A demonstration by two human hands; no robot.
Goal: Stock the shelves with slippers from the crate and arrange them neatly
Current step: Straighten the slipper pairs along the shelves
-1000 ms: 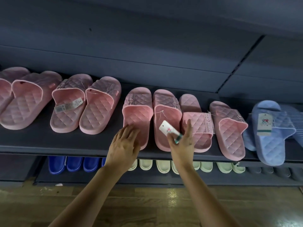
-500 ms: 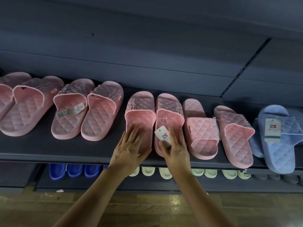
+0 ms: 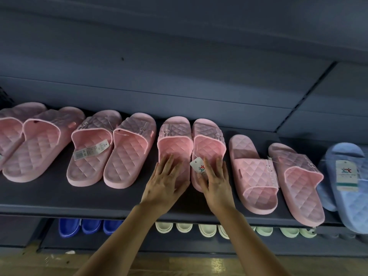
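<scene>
On the shelf (image 3: 49, 198), 12 o'clock from you: the pink pair (image 3: 191, 134) you're squaring up sits side by side, touching, toes to the back.
Left hand (image 3: 165, 182): flat, fingers straight and a bit spread, pressing on the left slipper (image 3: 174, 142) near its heel.
Right hand (image 3: 216, 182): same deal on the right slipper (image 3: 209, 144), fingers partly over the paper tag (image 3: 196, 166).
How they'll handle: they look like light, squishy foam imo, so they should slide easily and flex if you lean on them. Push at the heel rim or pinch the strap, not the tag.
At 3 o'clock: the reversed slipper (image 3: 253, 172) lies heel-in, unlike its mate.
Can't see: no crate in view. Your palms hide the pair's heels. The lower-shelf slippers (image 3: 205, 229) at 6 o'clock show only their tips, and the blue slipper (image 3: 350, 198) is cut off.
</scene>
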